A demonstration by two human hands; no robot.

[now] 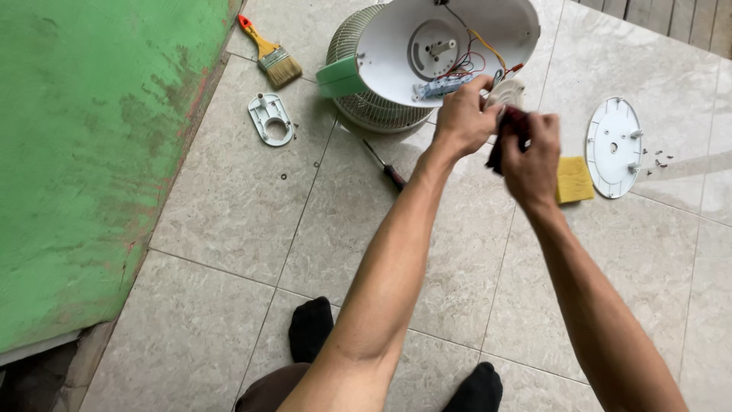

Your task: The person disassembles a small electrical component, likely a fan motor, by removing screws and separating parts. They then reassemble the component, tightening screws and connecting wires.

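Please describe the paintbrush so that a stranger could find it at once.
Start at the big green wall on the left and follow its edge to the top. There, on the grey floor tiles, lies a paintbrush: alone it has an orange handle and tan bristles.

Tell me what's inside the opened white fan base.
Inside the white fan base show a round grey mount, coloured wires and a pale switch block. The left hand hides the wires' lower ends; whatever lies deeper in the housing cannot be seen.

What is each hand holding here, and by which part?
The left hand grips a small round whitish part by its near edge. The right hand pinches a dark red cloth, bunched in its fingers, against that part.
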